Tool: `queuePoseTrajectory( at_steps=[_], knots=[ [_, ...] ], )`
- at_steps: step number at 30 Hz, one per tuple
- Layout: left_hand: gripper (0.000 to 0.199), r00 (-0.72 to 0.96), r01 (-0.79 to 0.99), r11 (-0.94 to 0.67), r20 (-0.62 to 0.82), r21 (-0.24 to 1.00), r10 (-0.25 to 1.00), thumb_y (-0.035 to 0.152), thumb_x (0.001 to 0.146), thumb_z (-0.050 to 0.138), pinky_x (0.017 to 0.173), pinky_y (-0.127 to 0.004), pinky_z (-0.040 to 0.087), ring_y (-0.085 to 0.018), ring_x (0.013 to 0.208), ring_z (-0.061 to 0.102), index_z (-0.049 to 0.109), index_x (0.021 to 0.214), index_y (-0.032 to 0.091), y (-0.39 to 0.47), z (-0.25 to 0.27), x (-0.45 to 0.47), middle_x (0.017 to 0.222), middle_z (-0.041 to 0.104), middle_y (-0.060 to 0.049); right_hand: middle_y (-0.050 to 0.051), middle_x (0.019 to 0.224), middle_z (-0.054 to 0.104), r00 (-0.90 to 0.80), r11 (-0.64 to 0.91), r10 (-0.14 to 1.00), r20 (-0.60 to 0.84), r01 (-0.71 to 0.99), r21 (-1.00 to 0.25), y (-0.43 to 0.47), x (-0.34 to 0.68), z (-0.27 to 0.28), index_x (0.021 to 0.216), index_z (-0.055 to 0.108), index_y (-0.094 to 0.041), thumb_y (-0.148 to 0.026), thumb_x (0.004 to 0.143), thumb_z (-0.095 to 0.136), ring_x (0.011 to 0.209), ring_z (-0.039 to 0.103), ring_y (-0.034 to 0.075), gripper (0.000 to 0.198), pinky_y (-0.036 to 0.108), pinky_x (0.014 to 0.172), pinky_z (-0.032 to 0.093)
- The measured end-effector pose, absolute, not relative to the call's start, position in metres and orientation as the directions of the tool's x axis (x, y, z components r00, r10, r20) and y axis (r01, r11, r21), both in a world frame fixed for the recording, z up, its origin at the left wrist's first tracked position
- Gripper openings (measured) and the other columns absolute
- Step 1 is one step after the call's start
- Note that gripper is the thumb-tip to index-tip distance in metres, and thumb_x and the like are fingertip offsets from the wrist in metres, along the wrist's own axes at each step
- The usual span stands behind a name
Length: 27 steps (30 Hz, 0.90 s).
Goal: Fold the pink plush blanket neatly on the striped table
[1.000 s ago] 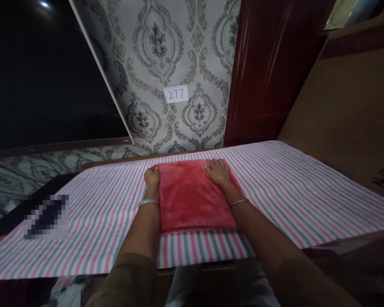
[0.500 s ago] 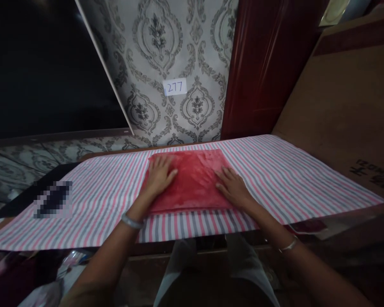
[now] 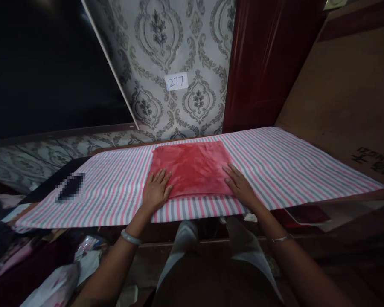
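Observation:
A red folded cloth (image 3: pixel 192 168), soft and plush-looking, lies flat in a rough rectangle on a striped tablecloth (image 3: pixel 284 166) of pink, grey and white. At the cloth's near left corner rests my left hand (image 3: pixel 156 190), fingers stretched out and pointing away from me. My right hand (image 3: pixel 241 186) lies over the near right edge, its fingers extended onto the red fabric. Both palms face down, and neither hand grips anything. The parts of the cloth beneath my hands are hidden.
A large dark screen (image 3: pixel 51 72) stands at the back left. On the right, a big cardboard box (image 3: pixel 345 89) borders the table. Behind are a patterned wall with a paper (image 3: pixel 176 81) marked 277 and a dark red panel (image 3: pixel 272 59). Bags and clothes (image 3: pixel 48 277) lie lower left.
My left hand has slid toward me, from the cloth's upper left to its near left corner. The right hand stays by the right edge. The camera view has shifted slightly.

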<state>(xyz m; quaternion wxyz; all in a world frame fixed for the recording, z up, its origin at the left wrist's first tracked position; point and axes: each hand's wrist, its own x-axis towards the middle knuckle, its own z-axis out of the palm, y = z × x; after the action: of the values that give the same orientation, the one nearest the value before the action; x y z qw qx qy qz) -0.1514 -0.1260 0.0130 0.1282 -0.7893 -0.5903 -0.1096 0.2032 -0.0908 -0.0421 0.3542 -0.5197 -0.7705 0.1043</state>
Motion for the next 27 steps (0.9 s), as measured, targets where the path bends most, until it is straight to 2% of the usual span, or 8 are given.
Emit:
queuePoseTrajectory(
  at_steps=[3, 7, 14, 17, 19, 22, 27],
  knots=[
    [0.061, 0.349, 0.936, -0.344, 0.328, -0.077, 0.878, 0.041, 0.095, 0.051, 0.120, -0.052, 0.021, -0.031, 0.148, 0.033, 0.045, 0.150, 0.018, -0.145, 0.006, -0.173, 0.158, 0.039, -0.015, 0.013, 0.158, 0.041, -0.095, 0.373, 0.891, 0.445, 0.712, -0.595, -0.090, 0.204, -0.044, 0.147, 0.047, -0.016, -0.046, 0.098, 0.035, 0.146, 0.036, 0.026, 0.059, 0.047, 0.119, 0.030],
    [0.070, 0.383, 0.921, -0.384, 0.340, -0.067, 0.859, 0.044, 0.088, 0.062, 0.118, -0.052, 0.027, -0.034, 0.149, 0.029, 0.044, 0.150, 0.018, -0.152, 0.002, -0.190, 0.158, 0.038, -0.016, 0.012, 0.150, 0.051, 0.039, 0.274, 0.920, 0.389, 0.647, -0.712, -0.090, 0.205, -0.044, 0.153, 0.038, -0.017, -0.048, 0.095, 0.039, 0.136, 0.050, 0.028, 0.066, 0.047, 0.112, 0.039],
    [0.074, 0.450, 0.892, -0.433, 0.350, -0.130, 0.821, 0.008, 0.077, 0.055, 0.116, -0.047, 0.034, -0.030, 0.149, 0.031, 0.044, 0.150, 0.016, -0.141, 0.005, -0.192, 0.158, 0.039, -0.015, 0.009, 0.134, 0.065, 0.104, 0.178, 0.947, 0.303, 0.616, -0.768, -0.090, 0.206, -0.038, 0.154, 0.037, -0.020, -0.048, 0.092, 0.044, 0.122, 0.060, 0.030, 0.068, 0.044, 0.104, 0.046],
    [0.071, 0.415, 0.909, -0.392, 0.425, -0.144, 0.804, 0.006, 0.077, 0.053, 0.117, -0.052, 0.032, -0.034, 0.150, 0.027, 0.047, 0.147, 0.015, -0.143, 0.000, -0.195, 0.160, 0.036, -0.017, 0.010, 0.128, 0.068, 0.092, 0.177, 0.955, 0.283, 0.588, -0.790, -0.091, 0.207, -0.037, 0.155, 0.035, -0.018, -0.049, 0.093, 0.043, 0.117, 0.063, 0.028, 0.070, 0.043, 0.101, 0.047],
    [0.068, 0.343, 0.936, -0.336, 0.493, -0.107, 0.799, 0.010, 0.079, 0.055, 0.115, -0.055, 0.034, -0.038, 0.149, 0.027, 0.048, 0.146, 0.013, -0.144, -0.006, -0.197, 0.160, 0.033, -0.020, 0.011, 0.126, 0.068, 0.082, 0.190, 0.955, 0.284, 0.566, -0.802, -0.092, 0.208, -0.037, 0.156, 0.032, -0.016, -0.050, 0.094, 0.042, 0.114, 0.064, 0.028, 0.071, 0.043, 0.100, 0.047],
    [0.068, 0.225, 0.967, -0.255, 0.540, -0.021, 0.811, 0.012, 0.078, 0.057, 0.108, -0.054, 0.044, -0.041, 0.143, 0.037, 0.046, 0.145, 0.012, -0.145, -0.014, -0.198, 0.160, 0.030, -0.023, 0.012, 0.128, 0.067, 0.052, 0.227, 0.953, 0.298, 0.529, -0.818, -0.095, 0.208, -0.035, 0.157, 0.029, -0.016, -0.052, 0.094, 0.043, 0.116, 0.063, 0.029, 0.074, 0.045, 0.101, 0.046],
    [0.064, 0.137, 0.967, -0.231, 0.546, 0.108, 0.827, 0.011, 0.079, 0.055, 0.101, -0.045, 0.052, -0.036, 0.138, 0.046, 0.045, 0.142, 0.015, -0.149, -0.015, -0.194, 0.159, 0.031, -0.021, 0.012, 0.140, 0.060, 0.014, 0.297, 0.941, 0.339, 0.451, -0.842, -0.099, 0.206, -0.033, 0.157, 0.028, -0.021, -0.055, 0.093, 0.047, 0.128, 0.055, 0.028, 0.075, 0.047, 0.108, 0.041]
  ],
)
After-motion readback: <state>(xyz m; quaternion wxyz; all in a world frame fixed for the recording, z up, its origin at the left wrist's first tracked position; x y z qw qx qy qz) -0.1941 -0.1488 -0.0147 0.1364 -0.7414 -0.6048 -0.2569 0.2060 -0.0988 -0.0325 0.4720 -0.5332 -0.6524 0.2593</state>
